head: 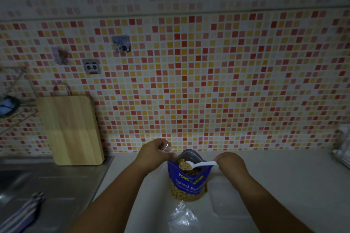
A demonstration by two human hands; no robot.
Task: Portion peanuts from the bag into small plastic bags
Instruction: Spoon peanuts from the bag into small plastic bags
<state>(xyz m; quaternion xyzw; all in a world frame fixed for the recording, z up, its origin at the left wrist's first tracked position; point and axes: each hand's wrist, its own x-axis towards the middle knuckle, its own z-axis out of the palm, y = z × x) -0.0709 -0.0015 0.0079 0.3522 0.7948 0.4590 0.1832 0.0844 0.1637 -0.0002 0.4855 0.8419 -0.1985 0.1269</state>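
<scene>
Head view: your right hand (230,161) pinches the loaded spoon (200,165) over the peanut bag (189,181), likely so spills fall back, while your left hand (153,152) grips a small plastic bag (167,148) alongside.

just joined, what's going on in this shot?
A person is working at a pale kitchen counter. The right hand holds a white plastic spoon, loaded with peanuts, just above the open mouth of the upright blue salted-peanut bag. The left hand pinches a small clear plastic bag beside that bag's far left corner, apparently ready for the scoop. More clear plastic lies on the counter in front.
</scene>
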